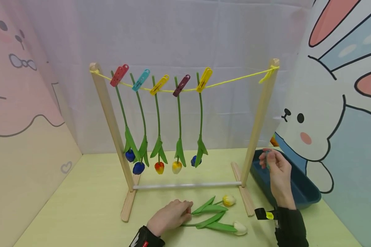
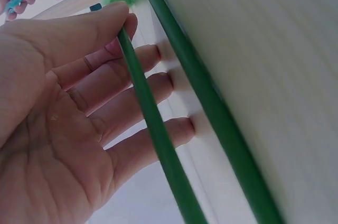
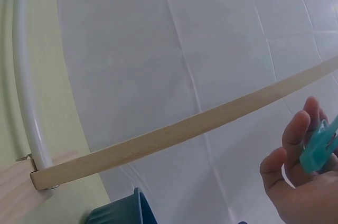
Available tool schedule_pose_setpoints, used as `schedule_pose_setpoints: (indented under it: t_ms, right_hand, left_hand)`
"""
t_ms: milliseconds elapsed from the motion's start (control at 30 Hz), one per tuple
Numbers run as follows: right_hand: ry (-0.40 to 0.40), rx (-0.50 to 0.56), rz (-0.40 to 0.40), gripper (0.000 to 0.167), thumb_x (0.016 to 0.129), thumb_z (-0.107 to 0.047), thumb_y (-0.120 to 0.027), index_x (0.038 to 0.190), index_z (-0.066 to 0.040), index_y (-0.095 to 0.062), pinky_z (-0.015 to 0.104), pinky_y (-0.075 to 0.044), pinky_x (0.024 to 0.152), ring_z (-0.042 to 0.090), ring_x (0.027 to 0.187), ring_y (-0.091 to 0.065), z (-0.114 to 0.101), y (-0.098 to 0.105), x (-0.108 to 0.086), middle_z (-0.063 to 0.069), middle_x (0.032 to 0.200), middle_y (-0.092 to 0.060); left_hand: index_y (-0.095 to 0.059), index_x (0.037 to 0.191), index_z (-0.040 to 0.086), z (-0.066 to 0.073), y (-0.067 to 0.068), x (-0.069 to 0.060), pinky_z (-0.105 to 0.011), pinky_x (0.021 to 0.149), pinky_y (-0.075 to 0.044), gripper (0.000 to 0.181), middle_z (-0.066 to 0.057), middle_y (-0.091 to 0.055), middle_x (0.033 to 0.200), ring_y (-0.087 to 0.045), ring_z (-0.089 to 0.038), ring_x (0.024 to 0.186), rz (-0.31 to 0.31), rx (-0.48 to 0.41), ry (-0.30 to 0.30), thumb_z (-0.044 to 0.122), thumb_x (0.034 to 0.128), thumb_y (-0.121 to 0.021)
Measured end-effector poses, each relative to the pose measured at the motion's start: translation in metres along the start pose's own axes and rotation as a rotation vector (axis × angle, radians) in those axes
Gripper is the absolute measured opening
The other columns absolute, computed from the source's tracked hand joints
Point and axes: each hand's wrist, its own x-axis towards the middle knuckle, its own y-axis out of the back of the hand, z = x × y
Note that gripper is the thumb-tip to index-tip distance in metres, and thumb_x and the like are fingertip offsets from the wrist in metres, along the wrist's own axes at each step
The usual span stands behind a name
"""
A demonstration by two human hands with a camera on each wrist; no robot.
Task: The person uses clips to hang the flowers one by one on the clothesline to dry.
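Observation:
My left hand (image 1: 173, 216) is low over the table, and its thumb and forefinger pinch a thin green stem (image 2: 153, 113). This stem seems to belong to the yellow artificial tulip (image 1: 229, 200). A white tulip (image 1: 240, 228) lies nearer the front, its stem passing beside the left hand. My right hand (image 1: 278, 171), raised over the near side of a dark teal bin (image 1: 306, 192), holds a teal clothespin (image 3: 319, 147) in its fingers. Part of the clothespin is cut off by the right wrist view's edge.
A wooden frame (image 1: 259, 120) carries a yellow string (image 1: 235, 81). Several tulips hang head down from it by a red clothespin (image 1: 119, 75), a light blue one (image 1: 141, 80), yellow ones and a maroon one (image 1: 181, 85). A white bar (image 1: 185, 186) joins the frame's feet.

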Motion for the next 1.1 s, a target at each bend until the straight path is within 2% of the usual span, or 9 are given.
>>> schedule_pose_setpoints:
  t_ms: [400, 667, 800, 933, 1100]
  right_hand:
    - [0.028, 0.027, 0.05, 0.022, 0.107, -0.015, -0.047, 0.104, -0.006, -0.067, 0.018, -0.048, 0.062, 0.013, 0.07, -0.056, 0.0009, -0.0022, -0.0005, -0.001, 0.079, -0.063]
    - [0.055, 0.02, 0.047, 0.022, 0.106, -0.011, -0.047, 0.1, -0.007, -0.068, 0.022, -0.046, 0.061, 0.012, 0.069, -0.056, 0.0008, -0.0033, -0.0011, -0.001, 0.075, -0.062]
    - [0.076, 0.023, 0.042, 0.021, 0.106, -0.009, -0.048, 0.098, -0.007, -0.068, 0.023, -0.045, 0.061, 0.012, 0.068, -0.056, 0.0005, -0.0035, -0.001, -0.001, 0.074, -0.063]
    - [0.084, 0.033, 0.05, 0.021, 0.105, -0.007, -0.048, 0.097, -0.007, -0.068, 0.02, -0.045, 0.061, 0.012, 0.068, -0.056, 0.0004, -0.0038, -0.001, -0.001, 0.073, -0.063]
    - [0.082, 0.041, 0.062, 0.021, 0.105, -0.007, -0.049, 0.097, -0.006, -0.068, 0.019, -0.046, 0.061, 0.012, 0.068, -0.056, -0.0003, -0.0043, -0.0015, -0.001, 0.073, -0.063]
  left_hand:
    - [-0.057, 0.088, 0.018, 0.0004, -0.0011, -0.0001, -0.017, 0.058, -0.034, 0.014, 0.013, -0.046, 0.07, -0.037, -0.001, 0.061, 0.029, -0.001, -0.025, 0.016, 0.1001, -0.063]
    - [-0.053, 0.094, 0.016, -0.0002, -0.0012, -0.0032, -0.017, 0.061, -0.037, 0.011, 0.012, -0.044, 0.074, -0.038, -0.001, 0.063, 0.088, 0.022, -0.064, 0.02, 0.1047, -0.055]
    - [-0.048, 0.096, 0.015, 0.0004, -0.0015, -0.0036, -0.019, 0.061, -0.038, 0.012, 0.01, -0.043, 0.074, -0.039, -0.003, 0.064, 0.105, 0.036, -0.045, 0.021, 0.1069, -0.05]
    - [-0.051, 0.099, 0.013, 0.001, -0.002, -0.0012, -0.019, 0.059, -0.039, 0.01, 0.007, -0.05, 0.074, -0.043, -0.002, 0.064, 0.133, 0.029, -0.01, 0.018, 0.1069, -0.049]
    - [-0.057, 0.099, 0.012, 0.0033, -0.0001, 0.0, -0.021, 0.056, -0.042, 0.007, 0.002, -0.062, 0.077, -0.053, -0.004, 0.063, 0.235, 0.047, 0.023, 0.015, 0.1045, -0.054]
